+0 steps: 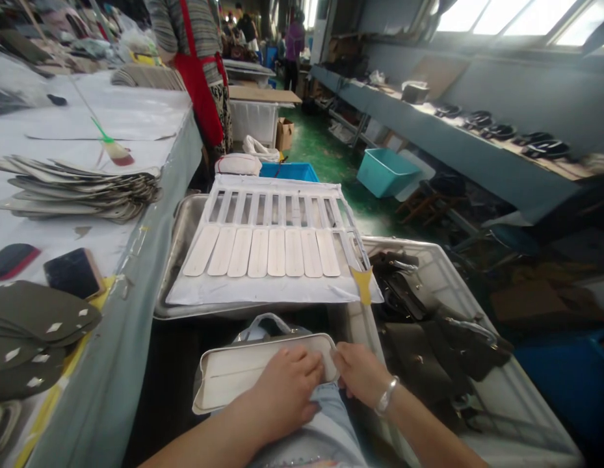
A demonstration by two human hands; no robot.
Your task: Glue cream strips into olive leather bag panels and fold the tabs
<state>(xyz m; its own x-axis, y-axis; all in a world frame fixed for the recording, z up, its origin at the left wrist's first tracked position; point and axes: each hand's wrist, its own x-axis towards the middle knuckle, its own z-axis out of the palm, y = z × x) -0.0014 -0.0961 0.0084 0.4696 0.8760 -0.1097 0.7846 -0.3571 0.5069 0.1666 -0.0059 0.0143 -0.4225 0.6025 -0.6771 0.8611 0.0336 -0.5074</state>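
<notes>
Across my lap lies a handbag (pixel 243 367) with its long, pale, round-cornered bottom panel facing up and a thin line along the middle. Its wrapped handle shows behind the far edge. My left hand (pixel 292 383) rests over the panel's right half, fingers curled on it and thumb near the close edge. At the right end, my right hand (pixel 357 370) pinches the rim with closed fingers; the fingertips are partly hidden. Just ahead, a white board (pixel 277 289) carries a row of several pale rounded strips (pixel 259 252), with slots behind them.
A metal tray (pixel 168 292) sits under the board. At right, a white crate (pixel 443 260) holds dark handbags (pixel 419 351). The left table (pixel 155 260) bears stacked panels (pixel 82 188), a brush (pixel 117 151) and grey-green pieces (pixel 33 325). A person in a red apron (pixel 199 97) stands beyond.
</notes>
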